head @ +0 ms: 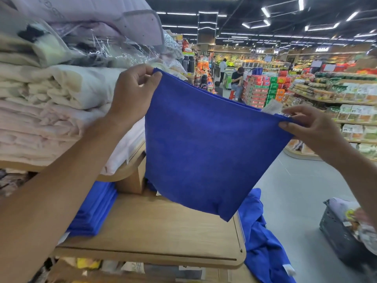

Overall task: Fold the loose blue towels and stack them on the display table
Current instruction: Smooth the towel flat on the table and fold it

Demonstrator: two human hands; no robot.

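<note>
A blue towel [206,144] hangs doubled in the air above the wooden display table [163,231]. My left hand [134,92] pinches its upper left corner. My right hand [308,127] pinches the upper right corner, where a white label shows. A stack of folded blue towels [93,211] lies on the table's left side. Loose blue towels [263,237] hang in a heap off the table's right edge.
Piles of folded cream and pink bedding [53,111] fill the shelf at upper left. A dark crate [344,233] with packed goods sits on the floor at right. Store aisles, stocked shelves and two people are far behind.
</note>
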